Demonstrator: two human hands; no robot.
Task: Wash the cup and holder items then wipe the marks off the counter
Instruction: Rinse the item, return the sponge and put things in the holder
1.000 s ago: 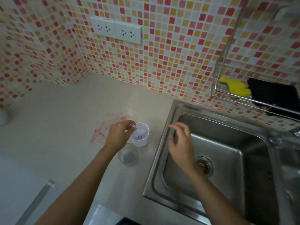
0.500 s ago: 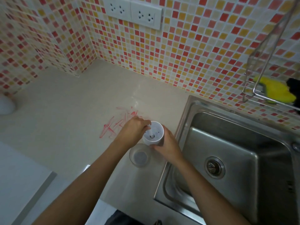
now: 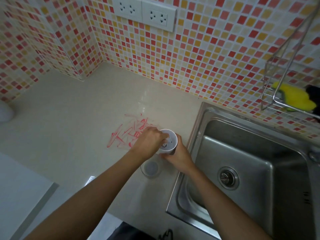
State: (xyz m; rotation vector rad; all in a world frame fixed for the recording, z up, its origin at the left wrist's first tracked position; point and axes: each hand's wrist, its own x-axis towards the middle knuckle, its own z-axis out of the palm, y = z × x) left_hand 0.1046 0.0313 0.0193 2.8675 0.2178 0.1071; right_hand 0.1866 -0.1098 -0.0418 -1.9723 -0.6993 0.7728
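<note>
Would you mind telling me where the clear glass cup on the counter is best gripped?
Probably around the side wall of the clear glass cup, coming from the sink side with the right hand. It stands upright, mouth up, with no handle visible, and the left hand and white cylindrical holder crowd its far side.

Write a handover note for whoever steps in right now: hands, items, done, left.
Right hand: wrapped around the side of the white holder cup, on the counter beside the sink.
Left hand: fingers over the cup's rim, reaching inside; what they touch is not clear.
Clear glass: upright on the counter, just in front of the white cup.
Red marks: on the counter behind the left hand.
Yellow sponge: in the wire rack on the wall.
Done: nothing visibly washed; sink looks dry.
Left: wash cup, glass and holder contents, then wipe the marks.
</note>
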